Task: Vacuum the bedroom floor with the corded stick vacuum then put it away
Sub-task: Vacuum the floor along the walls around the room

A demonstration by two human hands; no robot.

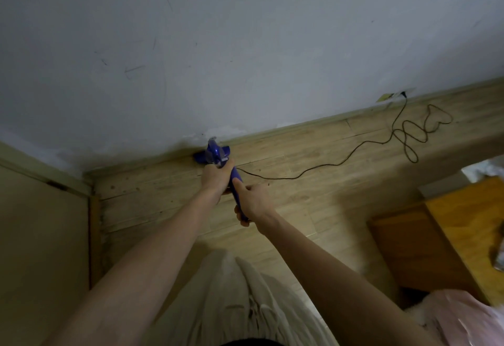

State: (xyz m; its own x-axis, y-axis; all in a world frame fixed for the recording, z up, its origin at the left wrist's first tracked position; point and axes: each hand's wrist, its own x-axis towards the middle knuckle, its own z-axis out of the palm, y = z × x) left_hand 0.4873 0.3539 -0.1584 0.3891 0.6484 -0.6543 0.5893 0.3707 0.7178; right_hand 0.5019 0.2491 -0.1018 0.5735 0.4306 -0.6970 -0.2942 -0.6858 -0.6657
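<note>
Fingers of the left hand (218, 178) and right hand (252, 202) curl around the purple stick vacuum (236, 182). Its head (211, 153) sits on the wooden floor (313, 195) against the wall's edge, near the corner. Its black cord (354, 149) trails across the floor.

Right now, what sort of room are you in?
Likely a bedroom corner: wood-look floor meeting a scuffed white wall, a wooden bedside unit, and pink bedding at the right edge.
</note>
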